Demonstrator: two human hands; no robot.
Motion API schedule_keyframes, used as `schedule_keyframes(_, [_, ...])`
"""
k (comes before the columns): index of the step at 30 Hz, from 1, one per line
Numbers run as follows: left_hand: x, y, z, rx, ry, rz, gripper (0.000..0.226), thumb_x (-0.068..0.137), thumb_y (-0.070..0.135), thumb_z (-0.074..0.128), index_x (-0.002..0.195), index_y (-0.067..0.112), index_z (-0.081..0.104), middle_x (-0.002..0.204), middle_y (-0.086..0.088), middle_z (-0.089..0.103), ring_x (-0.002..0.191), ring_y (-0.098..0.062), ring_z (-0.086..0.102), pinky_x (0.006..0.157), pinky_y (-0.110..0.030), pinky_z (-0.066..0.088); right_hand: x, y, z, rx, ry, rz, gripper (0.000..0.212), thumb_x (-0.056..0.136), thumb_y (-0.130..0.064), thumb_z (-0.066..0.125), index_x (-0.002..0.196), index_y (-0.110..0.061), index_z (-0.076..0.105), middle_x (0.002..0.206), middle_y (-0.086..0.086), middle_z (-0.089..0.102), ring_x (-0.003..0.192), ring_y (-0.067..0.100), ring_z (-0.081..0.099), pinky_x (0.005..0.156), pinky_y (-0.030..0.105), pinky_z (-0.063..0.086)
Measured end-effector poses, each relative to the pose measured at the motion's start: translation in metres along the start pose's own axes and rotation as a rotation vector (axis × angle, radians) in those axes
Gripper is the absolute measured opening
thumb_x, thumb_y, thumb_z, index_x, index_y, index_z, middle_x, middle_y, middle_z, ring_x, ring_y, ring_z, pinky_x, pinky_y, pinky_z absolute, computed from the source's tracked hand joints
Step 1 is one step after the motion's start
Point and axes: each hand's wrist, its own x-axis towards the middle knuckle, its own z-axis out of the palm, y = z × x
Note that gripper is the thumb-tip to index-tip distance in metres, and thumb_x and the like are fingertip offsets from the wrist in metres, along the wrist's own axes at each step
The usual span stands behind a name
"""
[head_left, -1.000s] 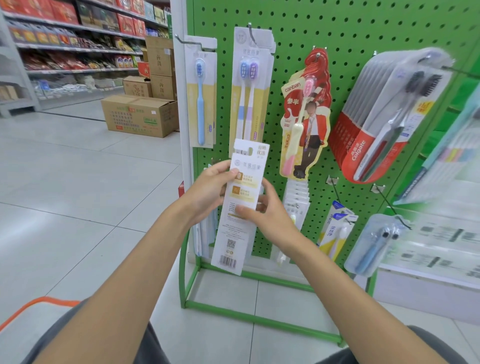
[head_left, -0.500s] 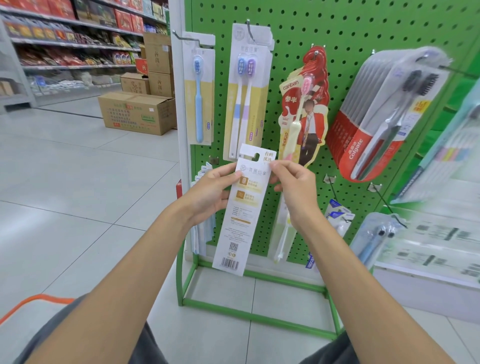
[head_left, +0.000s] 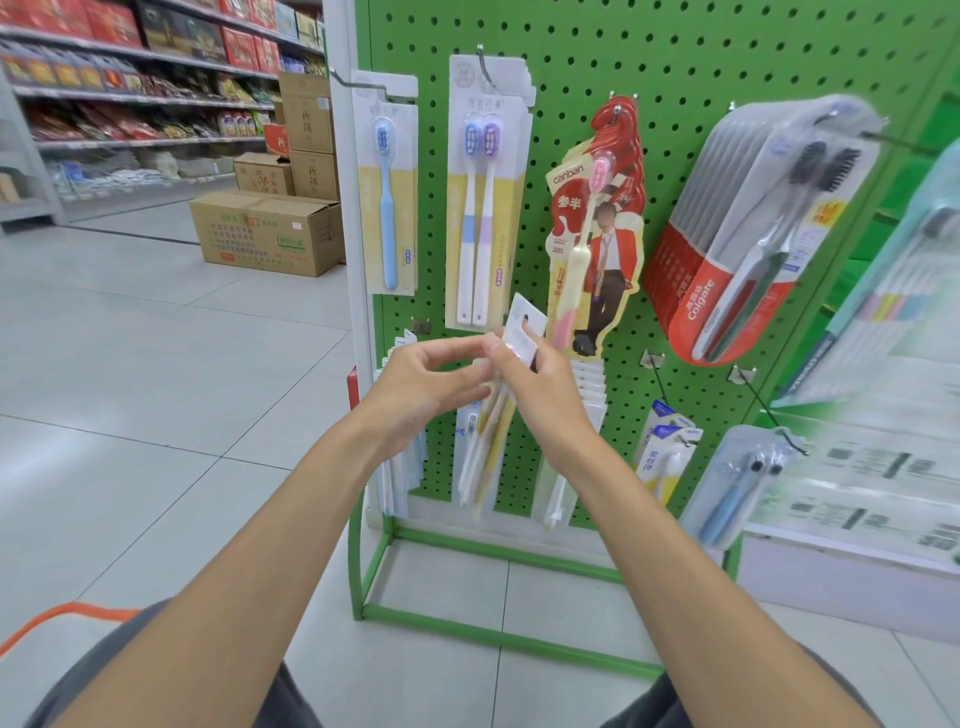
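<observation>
Pinching the top of the toothbrush pack (head_left: 525, 325) just under its hang hole, the right hand (head_left: 545, 395) holds it tilted and nearly edge-on in front of the green pegboard (head_left: 675, 52). The left hand (head_left: 426, 384) meets it from the other side, thumb and loosely curled fingers closed on the card's edge. The pack's lower end hangs blurred below both hands, beneath the hanging twin-brush pack (head_left: 483, 208).

Head-worn wide-angle view, facing forward-down, near green pegboard rack (head_left: 649, 62)
</observation>
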Motion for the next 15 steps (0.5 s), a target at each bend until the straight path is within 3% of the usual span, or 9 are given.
schedule_keyframes(2, [0.0,-0.001,0.003,0.094,0.043,0.026,0.036,0.084,0.013,0.075,0.12,0.014,0.069,0.114,0.0,0.072,0.101,-0.02,0.071,0.09,-0.032,0.056,-0.001,0.0,-0.002,0.03,0.006,-0.001,0.031,0.102,-0.03,0.046,0.12,-0.012,0.065,0.092,-0.02,0.071,0.092,-0.008,0.062,0.084,0.016,0.048])
schedule_keyframes(4, [0.002,-0.002,0.005,0.062,0.116,0.007,0.026,0.09,0.011,0.069,0.116,0.01,0.068,0.108,-0.005,0.073,0.095,-0.02,0.072,0.083,-0.03,0.059,-0.002,0.0,-0.001,0.061,-0.008,-0.009,0.03,0.105,-0.021,0.04,0.117,-0.011,0.065,0.067,-0.025,0.065,0.07,-0.012,0.059,0.068,0.008,0.045])
schedule_keyframes(6, [0.005,0.0,0.006,0.099,0.221,0.018,0.014,0.094,0.014,0.064,0.108,0.012,0.067,0.102,-0.004,0.072,0.09,-0.018,0.072,0.079,-0.028,0.059,-0.002,-0.001,0.001,0.051,-0.016,-0.002,0.031,0.105,-0.021,0.04,0.122,-0.01,0.063,0.07,-0.022,0.065,0.071,-0.002,0.061,0.066,0.008,0.046])
schedule_keyframes(7, [0.007,0.001,0.006,0.151,0.265,0.046,0.012,0.095,0.016,0.062,0.107,0.016,0.067,0.101,-0.002,0.07,0.092,-0.016,0.07,0.08,-0.028,0.059,-0.002,-0.003,0.002,0.044,-0.009,0.0,0.029,0.104,-0.022,0.042,0.119,-0.011,0.064,0.07,-0.021,0.065,0.074,0.003,0.062,0.072,0.012,0.05])
schedule_keyframes(9, [0.01,0.005,0.006,0.218,0.278,0.09,0.017,0.096,0.02,0.062,0.112,0.022,0.067,0.107,0.001,0.07,0.1,-0.014,0.068,0.085,-0.03,0.057,-0.002,-0.004,0.005,0.037,0.006,0.002,0.023,0.102,-0.022,0.046,0.105,-0.015,0.067,0.072,-0.018,0.066,0.084,0.01,0.066,0.093,0.033,0.054])
schedule_keyframes(11, [0.01,0.013,0.005,0.187,0.236,0.103,0.024,0.096,0.018,0.062,0.119,0.02,0.067,0.11,0.0,0.072,0.103,-0.016,0.069,0.088,-0.034,0.056,-0.002,-0.009,0.009,0.05,0.006,0.008,0.019,0.1,-0.02,0.05,0.103,-0.021,0.069,0.087,-0.004,0.072,0.094,0.02,0.069,0.092,0.047,0.055])
schedule_keyframes(13, [0.007,0.024,0.005,0.182,0.218,0.116,0.021,0.095,0.014,0.062,0.115,0.014,0.069,0.105,-0.001,0.075,0.098,-0.017,0.071,0.086,-0.036,0.057,0.0,-0.017,0.012,0.068,0.021,-0.002,0.016,0.099,-0.016,0.054,0.104,-0.022,0.068,0.096,0.006,0.072,0.086,0.016,0.067,0.083,0.043,0.056])
schedule_keyframes(15, [0.005,0.038,0.003,0.178,0.245,0.132,0.014,0.094,0.013,0.064,0.105,0.013,0.072,0.099,-0.001,0.076,0.092,-0.017,0.073,0.083,-0.037,0.058,0.002,-0.033,0.013,0.052,0.017,-0.049,0.015,0.098,-0.016,0.056,0.109,-0.019,0.067,0.097,0.004,0.072,0.08,0.008,0.064,0.073,0.031,0.056])
